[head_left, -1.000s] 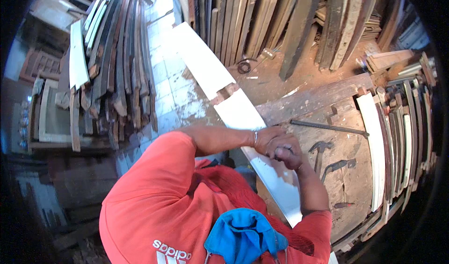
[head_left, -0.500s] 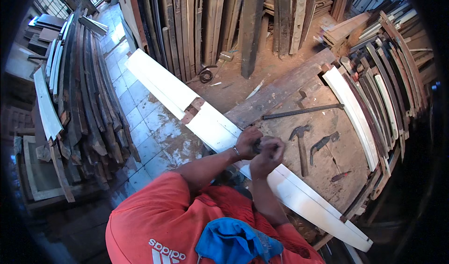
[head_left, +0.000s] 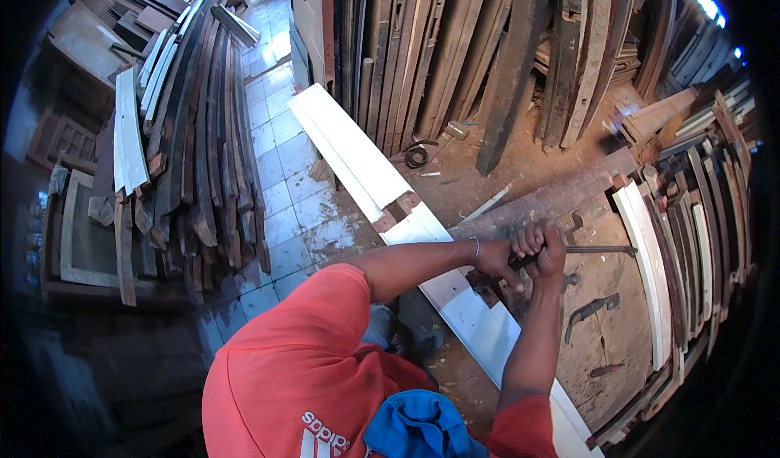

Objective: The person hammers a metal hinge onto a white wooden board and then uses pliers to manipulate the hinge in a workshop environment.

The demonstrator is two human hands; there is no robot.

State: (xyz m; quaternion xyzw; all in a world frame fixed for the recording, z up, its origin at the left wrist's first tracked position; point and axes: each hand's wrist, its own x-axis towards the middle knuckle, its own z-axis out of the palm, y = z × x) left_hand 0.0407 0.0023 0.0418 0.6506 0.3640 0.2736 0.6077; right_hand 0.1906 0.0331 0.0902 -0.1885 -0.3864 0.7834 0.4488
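My left hand and my right hand are close together, closed around a dark tool that their fingers mostly hide, over a long white-painted board. The board runs diagonally beneath my arms and has bare reddish-brown cut-outs. Beside my hands, on a dusty wooden bench, lie a long black metal bar, a hammer partly behind my right arm, a black curved tool and a red-handled screwdriver.
Stacked timber fills the left beside a tiled floor. Upright planks lean at the back, above a coiled dark strip. More boards, some white, line the bench's right side.
The view has swung twice, shifting the whole scene. Compared with half a second ago, my right hand's fingers are raised higher around the tool, beside my left hand.
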